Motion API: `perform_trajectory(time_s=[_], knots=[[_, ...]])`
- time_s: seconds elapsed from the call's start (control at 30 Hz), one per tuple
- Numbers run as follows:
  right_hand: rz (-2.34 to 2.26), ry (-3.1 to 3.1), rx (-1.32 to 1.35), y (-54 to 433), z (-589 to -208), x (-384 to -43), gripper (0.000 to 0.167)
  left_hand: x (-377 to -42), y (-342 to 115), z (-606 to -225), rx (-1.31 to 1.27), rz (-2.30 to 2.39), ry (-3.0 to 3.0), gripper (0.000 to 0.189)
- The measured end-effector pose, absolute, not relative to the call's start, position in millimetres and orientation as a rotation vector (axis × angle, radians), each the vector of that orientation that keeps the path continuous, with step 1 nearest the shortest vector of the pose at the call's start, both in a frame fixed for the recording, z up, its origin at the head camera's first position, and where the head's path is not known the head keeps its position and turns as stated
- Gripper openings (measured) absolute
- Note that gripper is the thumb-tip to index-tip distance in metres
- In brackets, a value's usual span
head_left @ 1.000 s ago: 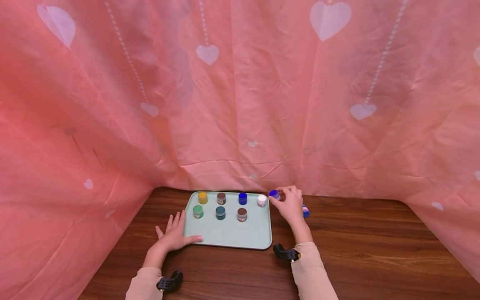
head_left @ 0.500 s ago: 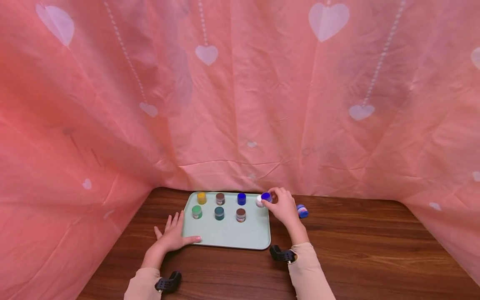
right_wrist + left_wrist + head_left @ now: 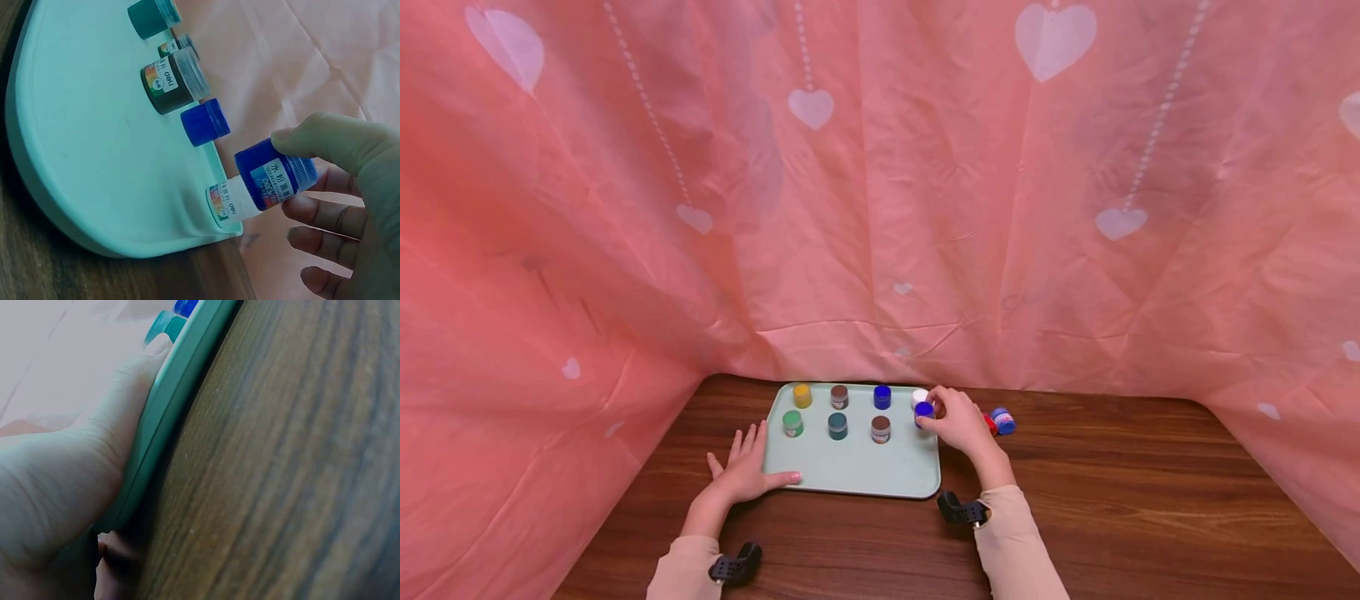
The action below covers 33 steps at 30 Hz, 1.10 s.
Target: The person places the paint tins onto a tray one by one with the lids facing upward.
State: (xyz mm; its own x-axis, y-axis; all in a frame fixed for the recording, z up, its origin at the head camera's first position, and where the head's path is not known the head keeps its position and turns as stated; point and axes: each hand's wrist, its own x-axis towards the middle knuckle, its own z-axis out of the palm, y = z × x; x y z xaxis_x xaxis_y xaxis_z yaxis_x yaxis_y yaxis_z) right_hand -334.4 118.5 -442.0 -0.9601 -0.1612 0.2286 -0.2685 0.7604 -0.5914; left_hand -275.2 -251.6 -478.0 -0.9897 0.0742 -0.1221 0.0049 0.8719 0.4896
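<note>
My right hand (image 3: pixel 961 423) pinches a blue paint jar (image 3: pixel 923 411) between thumb and fingers, over the right end of the pale green tray (image 3: pixel 857 475). In the right wrist view the held jar is tilted, its printed label showing, and it overlaps the white paint jar (image 3: pixel 224 203) behind. My left hand (image 3: pixel 743 473) rests at the tray's front left corner, fingers spread along the side and thumb over the front rim. Yellow (image 3: pixel 802 396), brown (image 3: pixel 839 397), blue (image 3: pixel 882 397) and white jars form the back row. Green (image 3: pixel 793 423), teal (image 3: pixel 838 426) and another brown jar (image 3: pixel 881 429) stand in front.
Right of the tray, a blue jar (image 3: pixel 1003 421) lies on the wooden table (image 3: pixel 1120 492), with a red jar (image 3: pixel 991 424) beside it, partly hidden by my right hand. A pink curtain (image 3: pixel 880 250) with hearts hangs behind the table and along its sides.
My right hand has carried the blue jar left from beyond the tray's right edge, then toward me, in front of the white jar. The red jar has come into sight. My left hand stays put.
</note>
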Motion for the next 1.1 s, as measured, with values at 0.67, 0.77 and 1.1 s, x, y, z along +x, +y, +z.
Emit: perform_trajectory(time_s=[0.67,0.77,1.1], knots=[[0.922,-2.920,0.356,117.2,-452.7,-335.1,0.032,-276.4,-252.4,-479.8,0.061,0.749,2.910,0.128],[0.911,-2.927,0.362,117.0,-454.0,-335.7,0.032,-278.2,-253.0,-481.5,0.063,0.751,2.910,0.128],[0.874,-2.945,0.377,119.3,-455.4,-335.6,0.031,-280.4,-253.6,-483.4,0.056,0.754,2.903,0.128]])
